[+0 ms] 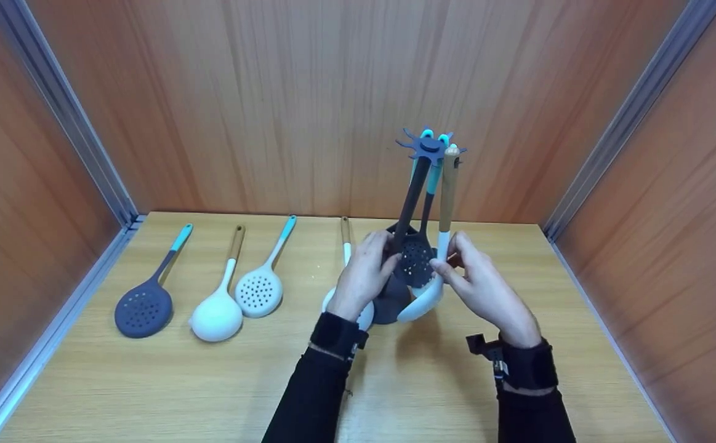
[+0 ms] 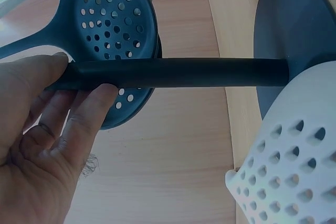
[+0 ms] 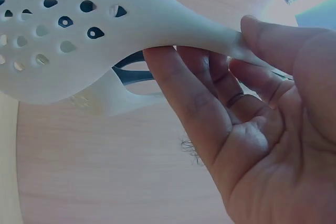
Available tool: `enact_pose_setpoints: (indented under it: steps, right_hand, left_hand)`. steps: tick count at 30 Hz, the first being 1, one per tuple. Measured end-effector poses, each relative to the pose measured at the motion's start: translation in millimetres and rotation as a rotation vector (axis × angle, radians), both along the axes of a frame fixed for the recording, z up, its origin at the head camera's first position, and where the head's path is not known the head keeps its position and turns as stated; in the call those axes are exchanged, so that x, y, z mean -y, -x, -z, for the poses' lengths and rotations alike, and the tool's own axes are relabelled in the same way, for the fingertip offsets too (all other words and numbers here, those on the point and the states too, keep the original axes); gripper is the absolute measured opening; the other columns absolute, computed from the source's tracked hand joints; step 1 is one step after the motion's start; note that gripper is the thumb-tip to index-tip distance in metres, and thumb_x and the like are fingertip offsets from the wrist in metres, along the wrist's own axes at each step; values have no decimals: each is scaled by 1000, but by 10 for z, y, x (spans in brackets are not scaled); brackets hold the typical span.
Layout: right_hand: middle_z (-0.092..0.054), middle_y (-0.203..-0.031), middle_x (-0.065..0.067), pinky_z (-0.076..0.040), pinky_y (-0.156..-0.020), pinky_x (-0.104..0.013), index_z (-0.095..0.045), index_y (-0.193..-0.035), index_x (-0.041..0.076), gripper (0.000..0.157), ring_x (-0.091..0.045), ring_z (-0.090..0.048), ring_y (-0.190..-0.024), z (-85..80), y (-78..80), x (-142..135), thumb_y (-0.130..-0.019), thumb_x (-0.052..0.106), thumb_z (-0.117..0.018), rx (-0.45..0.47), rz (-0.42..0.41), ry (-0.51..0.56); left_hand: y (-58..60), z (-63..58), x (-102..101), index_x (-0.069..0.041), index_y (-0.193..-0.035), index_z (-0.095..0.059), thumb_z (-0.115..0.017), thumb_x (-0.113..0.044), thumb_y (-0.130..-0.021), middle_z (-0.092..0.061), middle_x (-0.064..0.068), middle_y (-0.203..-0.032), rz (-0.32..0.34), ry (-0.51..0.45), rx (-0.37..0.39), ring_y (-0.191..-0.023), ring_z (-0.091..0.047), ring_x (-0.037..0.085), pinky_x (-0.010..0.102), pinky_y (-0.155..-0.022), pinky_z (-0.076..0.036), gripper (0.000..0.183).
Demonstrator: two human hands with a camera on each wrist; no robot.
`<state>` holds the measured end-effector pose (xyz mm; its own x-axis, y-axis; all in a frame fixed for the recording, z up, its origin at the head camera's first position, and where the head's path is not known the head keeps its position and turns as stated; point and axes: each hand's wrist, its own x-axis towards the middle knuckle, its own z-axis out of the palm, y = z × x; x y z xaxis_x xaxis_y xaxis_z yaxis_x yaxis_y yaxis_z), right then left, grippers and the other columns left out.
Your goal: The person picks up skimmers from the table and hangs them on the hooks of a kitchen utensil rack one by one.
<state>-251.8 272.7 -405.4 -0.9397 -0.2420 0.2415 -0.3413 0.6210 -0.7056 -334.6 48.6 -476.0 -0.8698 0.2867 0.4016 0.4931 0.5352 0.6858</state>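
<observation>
My left hand (image 1: 364, 271) grips the dark upright pole (image 2: 184, 72) of a utensil stand, whose star-shaped hook top (image 1: 429, 147) is above it. The thumb and fingers of my right hand (image 1: 484, 289) pinch the white neck of a slotted spoon (image 3: 89, 24) with a wooden handle (image 1: 449, 191). That spoon is upright, its bowl low beside the stand. A dark skimmer (image 2: 113, 17) with a turquoise handle hangs from the stand between the hands. A white perforated utensil (image 2: 294, 161) with a small spout lies by the stand's round base (image 1: 390, 304), partly behind my left hand.
On the table's left side lie a dark skimmer (image 1: 143, 307), a white round-bowled ladle (image 1: 217, 317) with a wooden handle and a white skimmer (image 1: 259, 290) with a turquoise handle. Wooden panels (image 1: 271, 104) close in the back and both sides.
</observation>
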Motion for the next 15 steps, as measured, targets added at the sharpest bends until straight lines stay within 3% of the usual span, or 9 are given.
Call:
enact_pose_setpoints:
  steps: [5,11,15]
  right_hand:
    - [-75,-124,-15,-62,-99,-46,-55,-125,4,19,-34,-76,-121,24,22,23,-114,15,-66,-25,-6,5]
    - [-75,-126,-16,-60,-113,-60,-56,-128,3,24,-34,-75,-125,51,59,36,-113,18,-68,-4,10,19]
    - [-74,-130,-17,-62,-111,-60,-58,-133,2,31,-35,-73,-126,31,68,41,-112,22,-71,20,40,9]
  left_hand:
    - [1,-12,-6,-10,-133,-66,-70,-17,-112,-73,11,-132,-2,13,5,-121,-73,25,44,-105,-66,22]
    - [2,-18,-9,-9,-132,-65,-72,-15,-111,-72,11,-130,12,17,6,-119,-75,25,43,-101,-67,23]
    - [-2,-24,-2,-10,-132,-65,-72,-15,-111,-72,12,-130,20,7,20,-119,-76,25,43,-101,-68,23]
